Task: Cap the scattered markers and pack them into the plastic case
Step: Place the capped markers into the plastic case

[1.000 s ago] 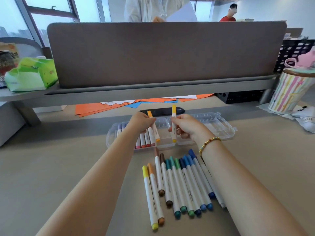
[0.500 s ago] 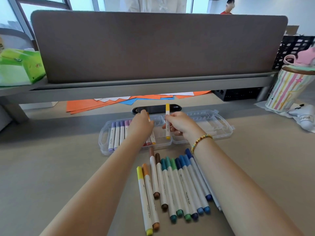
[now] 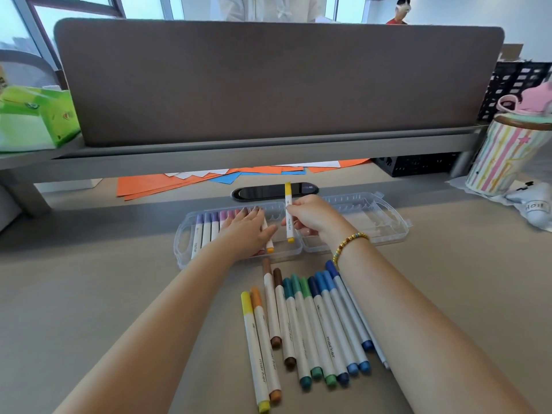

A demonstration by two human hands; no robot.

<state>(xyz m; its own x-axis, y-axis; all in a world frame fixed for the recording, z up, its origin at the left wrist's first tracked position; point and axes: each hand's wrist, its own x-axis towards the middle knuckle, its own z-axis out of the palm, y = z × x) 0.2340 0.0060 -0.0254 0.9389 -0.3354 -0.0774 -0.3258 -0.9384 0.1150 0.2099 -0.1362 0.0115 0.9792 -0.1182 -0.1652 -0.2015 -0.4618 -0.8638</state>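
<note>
The clear plastic case (image 3: 385,225) lies open on the desk, its left tray holding a row of purple, pink and red markers (image 3: 207,227). My left hand (image 3: 248,231) lies flat with straight fingers on the markers in that tray, pressing an orange marker (image 3: 269,246) down beside them. My right hand (image 3: 313,218) pinches a capped yellow marker (image 3: 288,213) upright over the case's middle. Several capped markers (image 3: 310,327), from yellow and brown through green to blue, lie side by side on the desk in front of the case.
A grey divider panel (image 3: 277,82) on a raised shelf closes off the back. Orange and blue paper sheets (image 3: 167,183) and a black oval device (image 3: 263,192) lie under it. A striped cup (image 3: 504,156) stands at right, a green tissue pack (image 3: 33,121) at left.
My left hand has lowered the orange marker into the left tray and flattened over it. The right hand kept the yellow marker upright. The camera shifted slightly.
</note>
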